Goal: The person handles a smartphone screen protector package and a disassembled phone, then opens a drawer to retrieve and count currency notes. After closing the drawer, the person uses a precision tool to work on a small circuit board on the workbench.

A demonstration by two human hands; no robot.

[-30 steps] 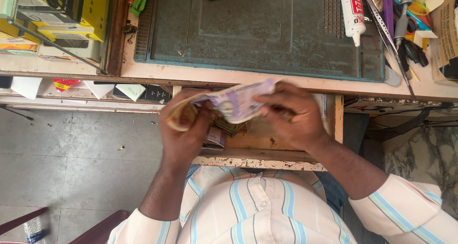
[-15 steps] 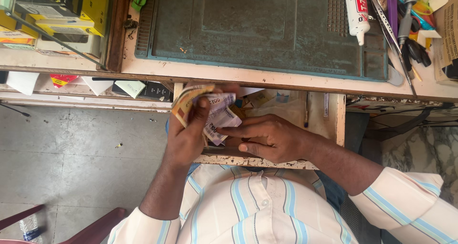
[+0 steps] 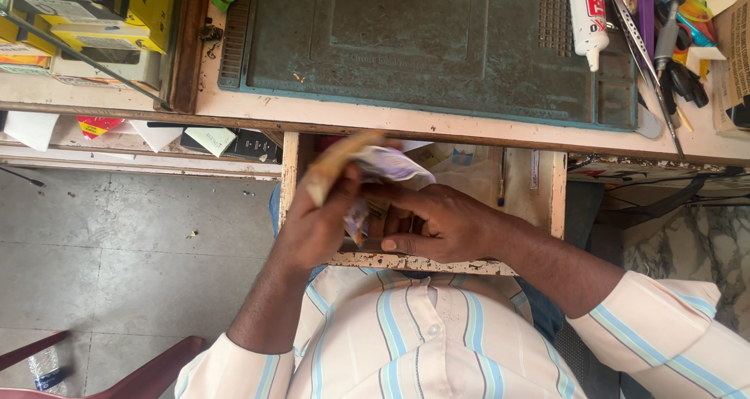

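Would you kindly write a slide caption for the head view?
Over an open wooden drawer, the left hand grips folded banknotes while the right hand fingers them.

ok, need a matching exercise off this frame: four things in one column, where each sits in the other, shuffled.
Things:
1. banknotes
2. green work mat
3. white tube
4. yellow boxes

Places:
A. left end of the bench, beside the mat
B. held in the left hand over the open wooden drawer, with the right hand beside them
C. flat on the middle of the bench top
D. lying on the mat's right part, nozzle toward the person

Pairs: 1-B, 2-C, 3-D, 4-A
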